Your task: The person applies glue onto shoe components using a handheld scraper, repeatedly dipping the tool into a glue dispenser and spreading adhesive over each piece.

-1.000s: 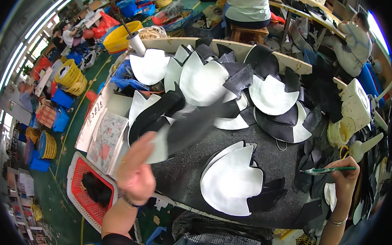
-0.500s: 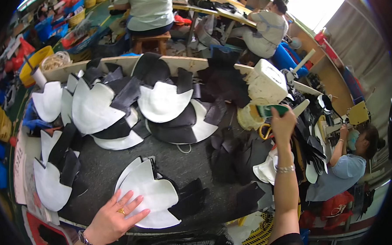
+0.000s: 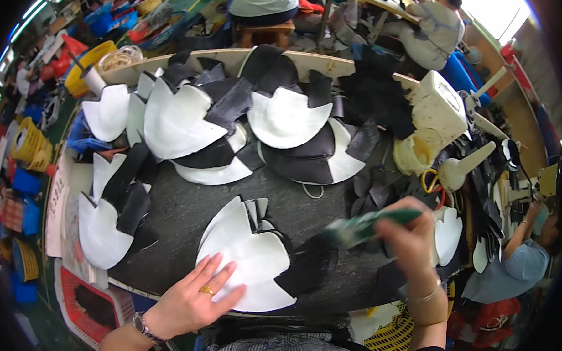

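Observation:
My left hand [image 3: 191, 300] rests with spread fingers on a white, scalloped shoe-upper-like piece [image 3: 255, 256] near the table's front edge. Another white piece shows under it, with dark pieces behind. In my right hand [image 3: 413, 244] is a green-handled brush [image 3: 376, 227], blurred by motion. Its bristle end points left, above a black flat piece [image 3: 311, 264] that sticks out from beside the white one. I cannot tell whether the bristles touch anything. Farther back on the right stands a yellowish, stained pot [image 3: 413, 153].
White and black cut pieces [image 3: 177, 121] are heaped along the table's back and left. A white plastic jug [image 3: 439, 107], yellow-handled scissors [image 3: 429, 179] and a pale scoop-like tool [image 3: 460, 171] lie right. A red basket [image 3: 121, 306] stands at lower left. Other people sit beyond.
My right hand has brought the brush from the yellowish pot toward me and left, near the black piece. My left hand stays on the white piece. The whole view has shifted.

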`<state>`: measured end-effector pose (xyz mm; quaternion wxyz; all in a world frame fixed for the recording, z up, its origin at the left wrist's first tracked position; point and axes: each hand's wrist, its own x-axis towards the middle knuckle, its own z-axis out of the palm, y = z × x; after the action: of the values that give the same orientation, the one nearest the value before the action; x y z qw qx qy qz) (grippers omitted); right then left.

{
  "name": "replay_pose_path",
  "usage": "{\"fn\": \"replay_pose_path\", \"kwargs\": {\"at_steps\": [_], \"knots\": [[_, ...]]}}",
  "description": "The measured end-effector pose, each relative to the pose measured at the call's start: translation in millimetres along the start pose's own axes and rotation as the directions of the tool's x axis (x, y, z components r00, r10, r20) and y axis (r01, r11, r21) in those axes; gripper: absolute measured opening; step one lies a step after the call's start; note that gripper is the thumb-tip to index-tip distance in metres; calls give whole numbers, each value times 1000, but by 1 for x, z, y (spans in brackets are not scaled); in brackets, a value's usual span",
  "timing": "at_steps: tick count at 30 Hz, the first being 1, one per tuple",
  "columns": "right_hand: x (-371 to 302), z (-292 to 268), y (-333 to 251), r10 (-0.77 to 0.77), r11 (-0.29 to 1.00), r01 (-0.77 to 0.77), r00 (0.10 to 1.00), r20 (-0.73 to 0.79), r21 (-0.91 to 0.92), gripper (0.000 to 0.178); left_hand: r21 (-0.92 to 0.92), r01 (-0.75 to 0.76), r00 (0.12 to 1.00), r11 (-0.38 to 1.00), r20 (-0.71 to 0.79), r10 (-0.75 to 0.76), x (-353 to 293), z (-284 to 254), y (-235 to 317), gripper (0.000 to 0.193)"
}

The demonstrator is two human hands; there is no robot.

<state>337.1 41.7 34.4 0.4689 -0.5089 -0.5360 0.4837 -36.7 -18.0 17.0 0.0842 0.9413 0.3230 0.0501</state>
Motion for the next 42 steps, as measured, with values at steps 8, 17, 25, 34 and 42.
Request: {"fn": "replay_pose_path", "kwargs": {"at_steps": [8, 17, 25, 34, 42], "knots": [[-3, 81, 33, -605, 562, 778, 619, 502, -282, 35, 76, -11, 1000, 997, -20, 12, -1, 7, 7, 37], [-52, 58, 23, -443, 722, 647, 705, 554, -245, 40, 19, -2, 1000, 1000, -16, 2, -4, 9, 8, 34], [64, 133, 29, -648, 566, 699, 705, 288, -438, 18, 85, -42, 998, 996, 56, 37, 1, 6, 9, 39], [6, 52, -11, -252, 721, 692, 308, 917, -34, 20, -53, -20, 999, 998, -30, 19, 2, 3, -1, 27], [9, 2, -26, -205, 786, 616, 354, 913, -62, 31, 3, 10, 999, 1000, 33, -11, 3, 1, 6, 27]]}}
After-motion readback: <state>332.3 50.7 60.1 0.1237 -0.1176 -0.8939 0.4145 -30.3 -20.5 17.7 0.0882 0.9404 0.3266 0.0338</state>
